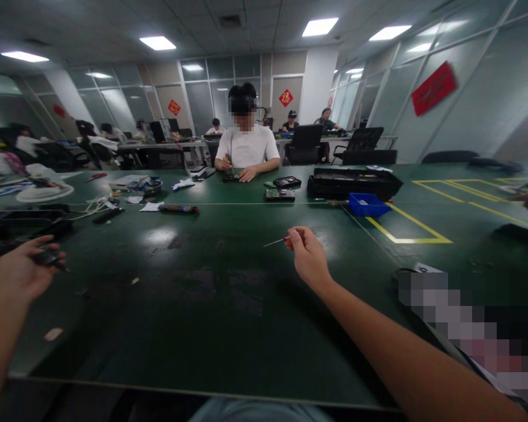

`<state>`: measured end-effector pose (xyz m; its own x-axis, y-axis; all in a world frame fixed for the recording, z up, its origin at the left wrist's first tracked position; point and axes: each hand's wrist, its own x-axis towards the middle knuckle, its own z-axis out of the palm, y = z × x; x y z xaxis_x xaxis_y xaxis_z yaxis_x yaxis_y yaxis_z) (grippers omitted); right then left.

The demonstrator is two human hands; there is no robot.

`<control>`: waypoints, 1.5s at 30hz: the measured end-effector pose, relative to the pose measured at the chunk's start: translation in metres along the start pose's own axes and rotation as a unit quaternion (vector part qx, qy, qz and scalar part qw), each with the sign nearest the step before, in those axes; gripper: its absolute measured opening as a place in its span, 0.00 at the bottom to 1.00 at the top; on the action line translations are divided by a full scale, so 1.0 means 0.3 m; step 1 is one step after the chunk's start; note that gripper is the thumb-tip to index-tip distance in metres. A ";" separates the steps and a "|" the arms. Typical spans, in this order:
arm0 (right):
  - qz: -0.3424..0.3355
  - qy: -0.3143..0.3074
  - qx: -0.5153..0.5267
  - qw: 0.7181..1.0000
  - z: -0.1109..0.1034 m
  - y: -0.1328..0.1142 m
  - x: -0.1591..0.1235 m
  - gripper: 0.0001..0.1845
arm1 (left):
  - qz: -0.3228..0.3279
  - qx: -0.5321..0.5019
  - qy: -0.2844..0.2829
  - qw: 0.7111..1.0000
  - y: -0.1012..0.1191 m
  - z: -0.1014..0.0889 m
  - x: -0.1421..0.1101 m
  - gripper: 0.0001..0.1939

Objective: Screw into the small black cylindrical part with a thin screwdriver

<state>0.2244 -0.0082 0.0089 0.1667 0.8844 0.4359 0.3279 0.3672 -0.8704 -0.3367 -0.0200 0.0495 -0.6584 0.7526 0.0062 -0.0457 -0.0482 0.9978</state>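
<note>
My left hand [20, 269], at the left edge, is closed around a dark screwdriver [48, 258], whose thin tip points right. It is above the table near a black case. My right hand [307, 255] is raised over the middle of the green table [167, 334]. Between its thumb and fingers it grips a small screwdriver [275, 241] with a thin metal shaft pointing left and a bit of red at the grip; most of its handle is hidden by the hand. A small pale scrap [53, 334] lies on the table near my left forearm.
Across the table a person [249, 146] in white works on a small part. Between us lie a hard drive [280, 194], a long black tray [354, 184], a blue bin [368, 205] and a thick pen-like tool [179, 208]. Cables [99, 205] and a black case [22, 220] are at left.
</note>
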 end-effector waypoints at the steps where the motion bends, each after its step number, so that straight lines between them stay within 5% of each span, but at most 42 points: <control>1: 0.001 0.000 -0.001 1.000 -0.001 0.000 0.000 0.17 | -0.017 -0.024 0.010 1.000 -0.005 0.045 -0.008 0.13; 3: 0.000 -0.001 -0.003 1.000 -0.003 0.000 0.000 0.16 | -0.029 -0.065 -0.016 0.997 -0.002 0.155 -0.050 0.14; 11: -0.010 0.006 -0.012 1.000 -0.008 0.013 0.002 0.16 | -0.028 -0.153 -0.287 0.945 0.033 0.604 -0.354 0.13; 19: -0.001 0.015 -0.008 1.000 -0.014 0.003 0.007 0.17 | 0.011 -0.107 -0.419 0.902 0.018 0.879 -0.656 0.17; 26: -0.006 0.008 -0.005 1.000 -0.011 -0.009 0.004 0.18 | 0.085 0.028 -0.519 0.850 -0.096 0.952 -0.796 0.17; 35: 0.002 -0.031 -0.107 0.994 -0.020 -0.053 -0.005 0.21 | 0.312 0.264 -0.517 0.752 -0.223 0.936 -0.726 0.20; 38: -0.003 -0.033 -0.108 0.994 -0.020 -0.060 -0.010 0.20 | 0.322 0.268 -0.502 0.756 -0.254 0.939 -0.709 0.26; 45: -0.009 -0.024 -0.075 0.997 -0.019 -0.071 -0.016 0.18 | 0.353 0.246 -0.487 0.760 -0.264 0.944 -0.686 0.16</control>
<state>0.2219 -0.0220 0.0266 0.1163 0.8921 0.4366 0.4660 0.3392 -0.8172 0.0153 0.0151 -0.0122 0.4907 0.7940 0.3589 0.5053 -0.5949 0.6251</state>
